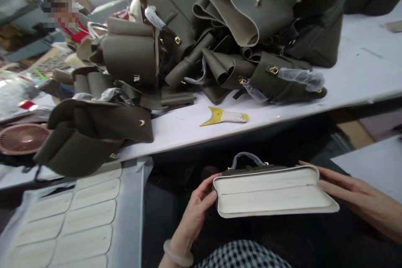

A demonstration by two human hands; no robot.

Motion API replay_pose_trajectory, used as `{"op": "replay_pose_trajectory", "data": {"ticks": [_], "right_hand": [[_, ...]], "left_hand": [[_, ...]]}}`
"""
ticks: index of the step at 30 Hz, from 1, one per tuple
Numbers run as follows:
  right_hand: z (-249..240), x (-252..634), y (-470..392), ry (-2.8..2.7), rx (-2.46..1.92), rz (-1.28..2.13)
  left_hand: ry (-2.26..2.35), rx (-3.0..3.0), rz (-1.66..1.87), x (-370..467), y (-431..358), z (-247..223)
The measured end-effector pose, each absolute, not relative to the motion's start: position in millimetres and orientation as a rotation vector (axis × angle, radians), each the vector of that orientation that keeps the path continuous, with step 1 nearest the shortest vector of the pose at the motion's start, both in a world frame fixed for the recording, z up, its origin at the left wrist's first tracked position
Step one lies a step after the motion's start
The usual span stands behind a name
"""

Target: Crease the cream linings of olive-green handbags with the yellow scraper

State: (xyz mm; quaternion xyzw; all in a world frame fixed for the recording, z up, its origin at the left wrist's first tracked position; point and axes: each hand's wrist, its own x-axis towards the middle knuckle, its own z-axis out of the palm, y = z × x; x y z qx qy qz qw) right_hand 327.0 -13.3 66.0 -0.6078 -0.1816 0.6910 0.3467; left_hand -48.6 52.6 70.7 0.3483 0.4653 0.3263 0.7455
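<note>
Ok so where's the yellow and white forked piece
In the head view, the forked piece lies just right of center on the white tabletop, by its near edge, between the heap of olive bags and the held cream-bottomed bag.

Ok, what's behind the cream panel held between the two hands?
Behind the cream panel, a plastic-wrapped handle, a gold fitting and a dark strip show above its top edge; whatever lies lower is covered.

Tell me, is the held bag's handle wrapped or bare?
Wrapped: the handle of the bag shows a cloudy, translucent covering along its loop.
</note>
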Motion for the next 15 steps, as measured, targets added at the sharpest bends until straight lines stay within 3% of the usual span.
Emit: {"op": "replay_pose_trajectory", "data": {"ticks": [8, 15], "right_hand": [[91, 313, -4, -0.872, -1.674, 1.566], [63, 323, 4, -0.582, -1.354, 1.836]], "left_hand": [[1.265, 0.713, 0.759, -36, 43, 62], [1.278, 1.192, 0.650, -43, 62, 67]]}}
